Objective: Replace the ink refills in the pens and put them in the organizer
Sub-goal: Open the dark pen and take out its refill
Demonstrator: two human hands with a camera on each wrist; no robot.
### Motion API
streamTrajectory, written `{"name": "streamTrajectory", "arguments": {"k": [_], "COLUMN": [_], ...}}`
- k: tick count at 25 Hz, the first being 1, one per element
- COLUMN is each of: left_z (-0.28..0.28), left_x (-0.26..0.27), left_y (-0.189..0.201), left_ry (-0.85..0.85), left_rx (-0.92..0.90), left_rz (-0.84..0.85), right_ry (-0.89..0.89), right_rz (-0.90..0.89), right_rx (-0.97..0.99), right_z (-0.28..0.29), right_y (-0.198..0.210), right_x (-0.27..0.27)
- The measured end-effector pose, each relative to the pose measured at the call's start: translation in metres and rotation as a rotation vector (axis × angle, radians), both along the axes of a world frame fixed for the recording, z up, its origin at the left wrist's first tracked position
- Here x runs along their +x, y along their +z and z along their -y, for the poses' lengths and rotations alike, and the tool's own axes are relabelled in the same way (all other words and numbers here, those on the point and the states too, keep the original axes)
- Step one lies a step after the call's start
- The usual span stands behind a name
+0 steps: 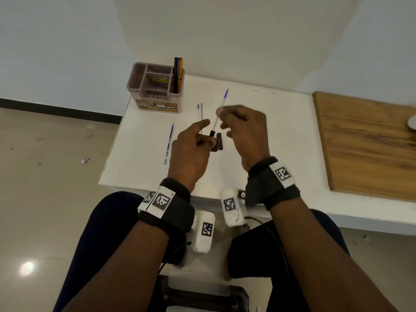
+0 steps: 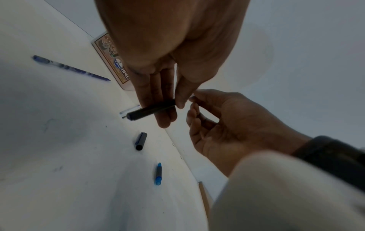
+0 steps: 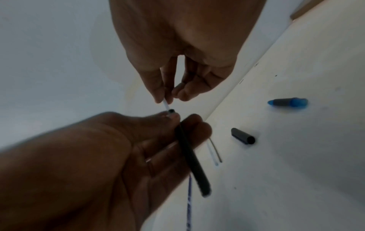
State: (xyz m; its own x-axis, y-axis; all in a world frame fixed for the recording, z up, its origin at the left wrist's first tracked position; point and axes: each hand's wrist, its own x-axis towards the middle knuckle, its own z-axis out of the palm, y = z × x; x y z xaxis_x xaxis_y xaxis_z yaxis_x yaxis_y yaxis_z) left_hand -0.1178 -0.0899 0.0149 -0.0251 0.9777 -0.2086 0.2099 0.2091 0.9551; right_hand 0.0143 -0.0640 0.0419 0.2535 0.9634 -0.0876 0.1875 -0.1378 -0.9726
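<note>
Just in front of the beige plastic organizer, the left hand pinches a slim black pen barrel; the right hand pinches a thin clear refill at the barrel's mouth. The refill looks light and bendy, so it is best held close to the mouth.

organizer front label: "OPEL" | round logo: "JOYO" | left wrist band: "L5"

A plain room in a home or small office, set up as a writing corner: a low white table stands against bare white walls on a tiled floor. Beyond the fingers sits a compartmented desk organizer holding pens, and to their right a wooden board.
</note>
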Motion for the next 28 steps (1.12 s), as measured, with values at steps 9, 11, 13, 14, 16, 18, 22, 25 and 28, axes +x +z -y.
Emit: {"name": "streamTrajectory", "arguments": {"k": [9, 11, 13, 14, 16, 18, 22, 25, 28], "left_z": [-0.017, -0.018, -0.021, -0.022, -0.023, -0.024, -0.023, -0.022, -0.02], "left_x": [-0.048, -0.053, -0.059, -0.061, -0.063, -0.062, -0.063, -0.067, -0.074], "left_y": [-0.002, -0.001, -0.001, 0.0, 0.0, 0.002, 0.005, 0.007, 0.008], "left_ry": [0.265, 0.279, 0.312, 0.325, 0.331, 0.335, 0.343, 0.377, 0.449], "left_rx": [-0.068, -0.069, -0.074, -0.079, -0.088, -0.087, -0.091, -0.093, -0.063], "left_rz": [0.154, 0.181, 0.215, 0.226, 0.23, 0.234, 0.239, 0.225, 0.207], "right_ry": [0.03, 0.13, 0.135, 0.125, 0.113, 0.111, 0.108, 0.113, 0.34], "right_rz": [0.32, 0.516, 0.593, 0.616, 0.674, 0.736, 0.75, 0.748, 0.712], "right_rx": [-0.164, -0.287, -0.379, -0.387, -0.377, -0.366, -0.367, -0.302, -0.299], "right_z": [-0.107, -0.12, -0.131, -0.134, -0.134, -0.133, -0.127, -0.112, -0.087], "right_y": [-0.03, -0.059, -0.082, -0.088, -0.089, -0.086, -0.077, -0.065, -0.063], "right_x": [-0.009, -0.014, -0.016, -0.018, -0.022, -0.024, -0.026, -0.034, -0.065]}}
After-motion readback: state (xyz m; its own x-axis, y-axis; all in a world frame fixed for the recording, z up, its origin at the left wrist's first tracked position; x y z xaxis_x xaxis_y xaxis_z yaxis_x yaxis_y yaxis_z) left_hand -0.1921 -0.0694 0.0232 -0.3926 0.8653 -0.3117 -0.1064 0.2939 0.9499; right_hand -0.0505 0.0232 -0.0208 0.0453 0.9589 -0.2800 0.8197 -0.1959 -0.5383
